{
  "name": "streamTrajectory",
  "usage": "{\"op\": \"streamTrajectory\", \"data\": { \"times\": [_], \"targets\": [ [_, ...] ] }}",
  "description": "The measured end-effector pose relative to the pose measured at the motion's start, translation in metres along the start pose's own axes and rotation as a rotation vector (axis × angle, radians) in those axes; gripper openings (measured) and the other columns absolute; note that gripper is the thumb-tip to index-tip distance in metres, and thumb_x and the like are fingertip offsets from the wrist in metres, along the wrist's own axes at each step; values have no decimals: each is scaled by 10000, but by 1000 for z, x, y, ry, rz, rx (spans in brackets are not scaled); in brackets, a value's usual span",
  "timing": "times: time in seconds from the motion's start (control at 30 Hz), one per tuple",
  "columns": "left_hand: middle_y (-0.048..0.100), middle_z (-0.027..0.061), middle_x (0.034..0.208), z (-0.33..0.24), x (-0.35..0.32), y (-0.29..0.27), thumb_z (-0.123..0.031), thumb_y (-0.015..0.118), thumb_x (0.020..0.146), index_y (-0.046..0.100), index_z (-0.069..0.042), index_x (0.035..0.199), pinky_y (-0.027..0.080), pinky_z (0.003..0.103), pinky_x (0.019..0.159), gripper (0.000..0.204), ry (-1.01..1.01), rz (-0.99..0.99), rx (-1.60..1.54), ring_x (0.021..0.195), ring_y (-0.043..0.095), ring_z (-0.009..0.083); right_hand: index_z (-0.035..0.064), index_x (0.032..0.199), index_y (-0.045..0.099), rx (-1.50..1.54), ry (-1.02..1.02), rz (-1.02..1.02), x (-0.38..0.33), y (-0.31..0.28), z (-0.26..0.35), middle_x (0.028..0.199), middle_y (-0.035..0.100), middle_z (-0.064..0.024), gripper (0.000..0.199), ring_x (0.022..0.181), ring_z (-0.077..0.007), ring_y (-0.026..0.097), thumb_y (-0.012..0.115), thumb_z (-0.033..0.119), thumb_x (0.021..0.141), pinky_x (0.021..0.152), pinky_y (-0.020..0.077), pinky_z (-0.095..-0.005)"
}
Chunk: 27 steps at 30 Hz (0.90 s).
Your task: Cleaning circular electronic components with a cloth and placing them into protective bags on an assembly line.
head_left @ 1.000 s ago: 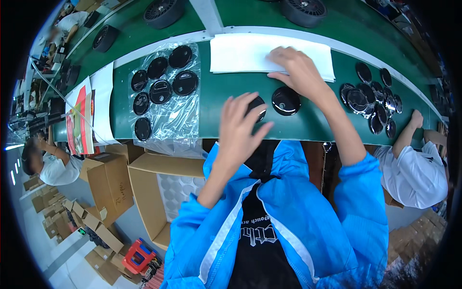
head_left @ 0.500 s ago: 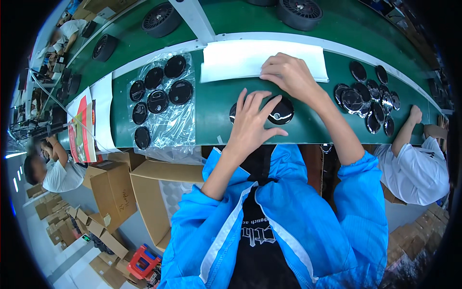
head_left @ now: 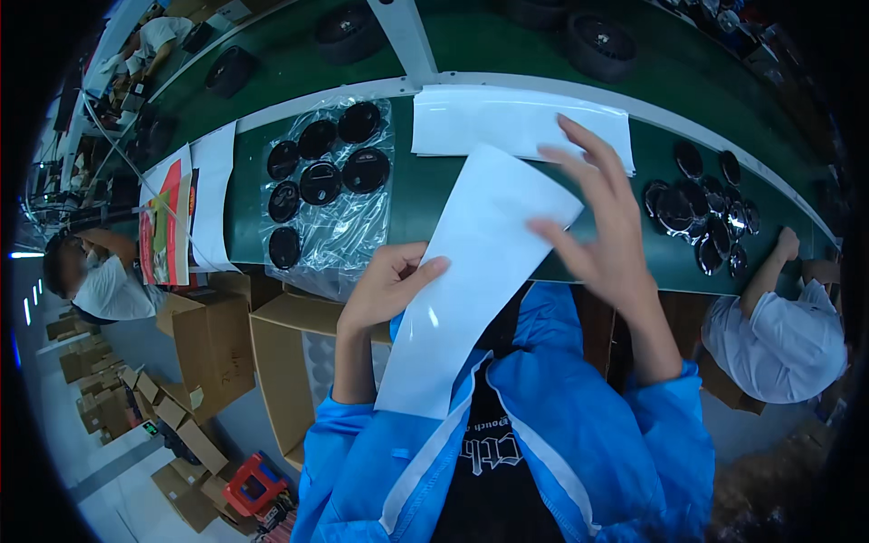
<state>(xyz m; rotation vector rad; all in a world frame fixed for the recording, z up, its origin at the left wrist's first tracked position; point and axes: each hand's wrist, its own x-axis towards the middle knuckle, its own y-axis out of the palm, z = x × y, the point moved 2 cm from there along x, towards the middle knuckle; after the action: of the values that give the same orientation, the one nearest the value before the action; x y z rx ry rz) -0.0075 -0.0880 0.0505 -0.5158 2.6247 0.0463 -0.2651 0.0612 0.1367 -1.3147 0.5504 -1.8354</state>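
Showing, head view, left hand point(head_left: 385, 288) fingers pinching the glossy white bag point(head_left: 471, 271) by its long edge above the green worktop's point(head_left: 416, 195) near rim, right hand point(head_left: 602, 231) fingers spread at its upper corner, black discs point(head_left: 321, 172) on crinkled plastic well left.

We see a green workbench point(head_left: 425, 195): a clear plastic sheet point(head_left: 330, 213) with black round discs point(head_left: 319, 181) near its left end, white bags point(head_left: 489, 122) along the far edge, and shiny black discs point(head_left: 701, 213) at its right end.
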Motion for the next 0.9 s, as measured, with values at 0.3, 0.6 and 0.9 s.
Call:
{"op": "streamTrajectory", "data": {
  "times": [0.3, 0.6, 0.9],
  "targets": [
    [759, 27, 915, -54, -4, 27, -167, 729, 1074, 781, 43, 1116, 511, 232, 681, 221, 428, -378, -268, 820, 646, 27, 25, 1286, 657, 927, 504, 240, -11, 34, 18, 1102, 777, -95, 353, 986, -209, 760, 795, 65, 963, 913, 586, -349],
    [688, 14, 919, -31, 7, 56, -90, 722, 1062, 790, 56, 1068, 442, 219, 631, 162, 311, -318, -277, 766, 548, 32, 39, 1127, 773, 175, -134, 140, -31, 32, 18, 1071, 763, -105, 306, 888, -273, 759, 842, 51, 829, 671, 614, -346],
    [691, 33, 905, -10, 11, 81, -45, 735, 1039, 784, 74, 1033, 440, 223, 613, 129, 398, -397, -212, 757, 575, 43, 56, 1098, 822, 33, -335, 76, -53, 35, 15, 1060, 766, -75, 390, 884, -239, 751, 809, 98, 710, 698, 631, -335]
  ]
}}
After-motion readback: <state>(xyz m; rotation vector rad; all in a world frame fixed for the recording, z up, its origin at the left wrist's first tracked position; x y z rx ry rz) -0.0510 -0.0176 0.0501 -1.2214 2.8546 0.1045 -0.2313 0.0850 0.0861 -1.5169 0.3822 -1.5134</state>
